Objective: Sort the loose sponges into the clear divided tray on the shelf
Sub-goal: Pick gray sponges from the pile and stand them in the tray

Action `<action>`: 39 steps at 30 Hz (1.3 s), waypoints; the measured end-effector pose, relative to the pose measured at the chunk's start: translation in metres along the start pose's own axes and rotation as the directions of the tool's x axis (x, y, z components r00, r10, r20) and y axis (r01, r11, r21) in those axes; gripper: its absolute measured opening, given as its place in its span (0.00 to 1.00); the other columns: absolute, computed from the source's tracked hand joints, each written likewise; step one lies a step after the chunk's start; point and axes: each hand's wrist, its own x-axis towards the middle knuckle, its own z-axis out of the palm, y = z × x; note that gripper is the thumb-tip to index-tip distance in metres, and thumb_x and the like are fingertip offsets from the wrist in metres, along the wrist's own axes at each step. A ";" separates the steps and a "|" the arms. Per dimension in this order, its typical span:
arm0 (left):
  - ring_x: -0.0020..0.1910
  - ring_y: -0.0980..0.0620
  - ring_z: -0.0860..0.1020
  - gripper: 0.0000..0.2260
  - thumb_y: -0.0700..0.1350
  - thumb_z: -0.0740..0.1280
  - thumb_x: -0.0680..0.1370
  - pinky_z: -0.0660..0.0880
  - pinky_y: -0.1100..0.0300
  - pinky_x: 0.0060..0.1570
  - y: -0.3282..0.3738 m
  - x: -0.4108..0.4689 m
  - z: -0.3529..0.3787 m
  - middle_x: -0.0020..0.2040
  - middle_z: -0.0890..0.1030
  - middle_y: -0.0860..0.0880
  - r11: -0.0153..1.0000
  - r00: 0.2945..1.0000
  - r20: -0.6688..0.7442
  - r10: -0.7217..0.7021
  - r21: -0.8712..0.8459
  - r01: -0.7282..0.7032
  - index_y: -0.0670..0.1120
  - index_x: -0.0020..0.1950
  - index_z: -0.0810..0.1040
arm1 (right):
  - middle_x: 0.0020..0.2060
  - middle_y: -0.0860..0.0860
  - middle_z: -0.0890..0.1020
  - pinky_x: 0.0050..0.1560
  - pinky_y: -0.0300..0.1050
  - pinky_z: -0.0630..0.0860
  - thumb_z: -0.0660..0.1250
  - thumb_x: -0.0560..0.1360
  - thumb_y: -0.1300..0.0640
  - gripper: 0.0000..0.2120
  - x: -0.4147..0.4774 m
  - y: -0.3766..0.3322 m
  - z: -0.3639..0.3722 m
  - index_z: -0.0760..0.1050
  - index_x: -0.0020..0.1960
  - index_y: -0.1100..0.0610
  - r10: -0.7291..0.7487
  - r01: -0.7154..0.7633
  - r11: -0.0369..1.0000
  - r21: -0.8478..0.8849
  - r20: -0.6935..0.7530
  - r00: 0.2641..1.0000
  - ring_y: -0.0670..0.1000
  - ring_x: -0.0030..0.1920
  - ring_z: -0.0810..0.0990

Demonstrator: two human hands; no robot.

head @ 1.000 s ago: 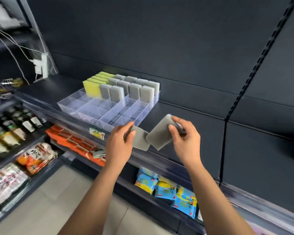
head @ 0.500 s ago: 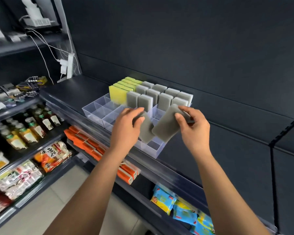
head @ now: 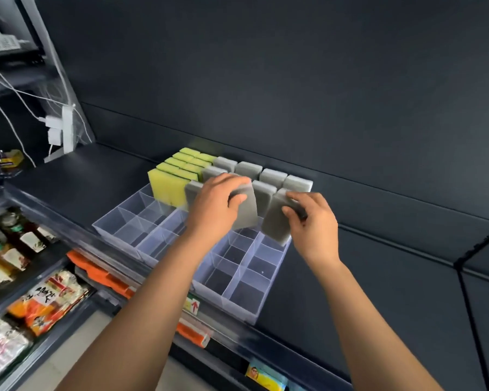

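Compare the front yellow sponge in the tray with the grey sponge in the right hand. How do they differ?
The front yellow sponge is bright yellow; the grey sponge is dull grey. The yellow one stands untouched in the tray; the grey one is pinched by the right hand at the tray's right side. Both are rectangular slabs standing on end.

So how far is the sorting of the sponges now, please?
Done: the back rows of the clear tray hold upright yellow sponges and stored grey sponges. In hand: the left hand holds one grey sponge and the right hand holds a second grey sponge, both at the next row. Left: the front compartments show no sponges; no other loose sponges are in view.
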 end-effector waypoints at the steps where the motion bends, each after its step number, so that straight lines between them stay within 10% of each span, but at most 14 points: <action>1: 0.60 0.49 0.72 0.14 0.38 0.67 0.75 0.58 0.71 0.55 -0.003 0.004 0.003 0.60 0.78 0.50 1.000 1.000 0.021 0.007 -0.013 -0.006 0.47 0.60 0.78 | 0.50 0.45 0.76 0.48 0.47 0.77 0.68 0.74 0.60 0.12 0.000 0.003 0.004 0.79 0.57 0.54 0.006 -0.006 1.000 -0.012 0.010 1.000 0.51 0.48 0.78; 12: 0.57 0.48 0.74 0.14 0.37 0.67 0.74 0.70 0.49 0.59 -0.025 0.026 0.022 0.56 0.79 0.50 0.983 0.962 0.212 0.174 -0.103 -0.155 0.47 0.58 0.79 | 0.49 0.51 0.79 0.45 0.47 0.76 0.67 0.73 0.63 0.12 -0.007 0.016 0.031 0.79 0.55 0.55 0.041 -0.017 0.975 -0.221 0.104 0.994 0.55 0.48 0.77; 28: 0.55 0.48 0.78 0.12 0.38 0.69 0.73 0.65 0.56 0.56 -0.044 0.027 0.039 0.55 0.81 0.50 0.920 0.860 0.354 0.368 -0.007 -0.391 0.47 0.56 0.78 | 0.49 0.48 0.81 0.43 0.44 0.73 0.67 0.72 0.65 0.11 -0.014 0.003 0.036 0.79 0.53 0.55 0.082 -0.060 0.932 -0.357 0.047 0.996 0.54 0.49 0.75; 34: 0.55 0.44 0.79 0.15 0.31 0.70 0.69 0.69 0.52 0.60 -0.050 0.021 0.048 0.55 0.82 0.44 0.901 0.854 0.312 0.417 -0.021 -0.433 0.41 0.54 0.80 | 0.51 0.52 0.82 0.53 0.50 0.77 0.68 0.69 0.68 0.15 -0.019 0.001 0.039 0.78 0.54 0.57 0.000 0.011 0.889 -0.458 0.025 1.000 0.59 0.54 0.77; 39: 0.69 0.50 0.68 0.17 0.36 0.65 0.76 0.55 0.56 0.71 -0.050 0.019 0.049 0.68 0.72 0.47 0.904 0.853 0.335 0.401 0.003 -0.427 0.44 0.65 0.74 | 0.66 0.55 0.74 0.66 0.52 0.68 0.65 0.72 0.67 0.24 -0.026 0.000 0.040 0.71 0.67 0.57 0.078 -0.048 0.873 -0.486 0.042 0.996 0.59 0.70 0.67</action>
